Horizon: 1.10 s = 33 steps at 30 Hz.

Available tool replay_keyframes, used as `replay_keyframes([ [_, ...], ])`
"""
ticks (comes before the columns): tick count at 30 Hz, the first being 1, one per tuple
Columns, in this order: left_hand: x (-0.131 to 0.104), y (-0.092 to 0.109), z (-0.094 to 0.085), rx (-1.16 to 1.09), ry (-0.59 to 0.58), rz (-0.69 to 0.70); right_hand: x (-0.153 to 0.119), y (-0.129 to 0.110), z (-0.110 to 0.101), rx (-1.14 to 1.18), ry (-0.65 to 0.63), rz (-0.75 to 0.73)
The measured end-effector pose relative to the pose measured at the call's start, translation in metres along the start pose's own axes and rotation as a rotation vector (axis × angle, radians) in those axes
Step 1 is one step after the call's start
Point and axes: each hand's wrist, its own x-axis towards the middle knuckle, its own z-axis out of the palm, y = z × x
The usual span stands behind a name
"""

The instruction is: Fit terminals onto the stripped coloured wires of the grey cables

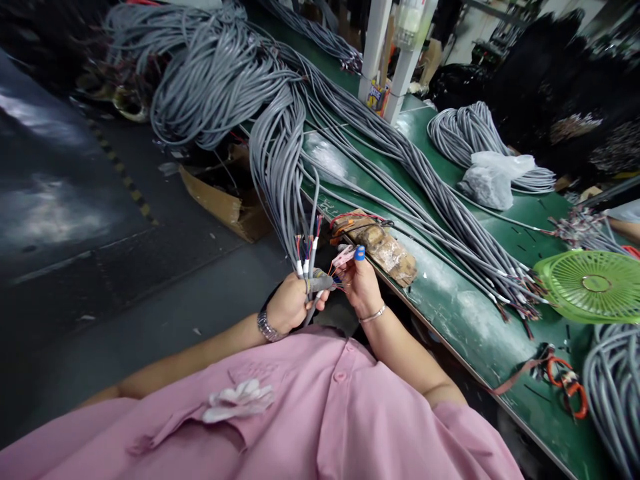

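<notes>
My left hand (291,303), with a grey covering on a finger, is closed around several grey cables (277,153). Their stripped ends, with white sleeves and thin coloured wires (309,248), stick up above the fist. Close beside it, my right hand (364,287) pinches a small pinkish piece (345,256), whose exact kind I cannot make out. Blue covering shows on a fingertip of that hand. Thin coloured wires (339,283) run between the two hands. Just beyond them, a tape-wrapped brown block (385,250) lies at the table edge.
Long grey cable bundles (400,160) stretch over the green table (445,293). A green fan (595,283), orange-handled scissors (567,387) and a plastic bag (490,180) lie to the right. An open cardboard box (215,200) stands on the floor, left of the table. White posts (375,47) rise behind.
</notes>
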Motion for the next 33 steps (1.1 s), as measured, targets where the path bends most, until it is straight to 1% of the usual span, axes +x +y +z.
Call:
replay_keyframes([
  [5, 0.000, -0.002, -0.002, -0.026, -0.011, 0.001, 0.000, 0.001, -0.001, 0.054, 0.006, 0.001],
  [10, -0.002, 0.000, -0.002, -0.055, 0.006, 0.004, 0.002, 0.004, -0.002, 0.077, 0.012, 0.006],
  [17, 0.001, -0.001, 0.000, -0.043, 0.021, -0.012, 0.003, 0.006, -0.003, 0.125, -0.016, -0.013],
  [20, 0.002, -0.001, -0.001, -0.034, 0.022, -0.016, 0.001, 0.004, -0.003, 0.140, -0.019, 0.022],
  [26, -0.005, 0.002, 0.001, -0.040, 0.019, 0.032, -0.004, -0.002, -0.004, 0.198, -0.090, 0.154],
  [29, -0.011, 0.002, 0.001, -0.021, 0.027, 0.062, -0.007, -0.006, -0.003, 0.161, -0.113, 0.137],
  [33, -0.014, 0.001, 0.000, -0.046, 0.064, 0.070, -0.010, -0.007, -0.003, 0.101, -0.095, 0.074],
])
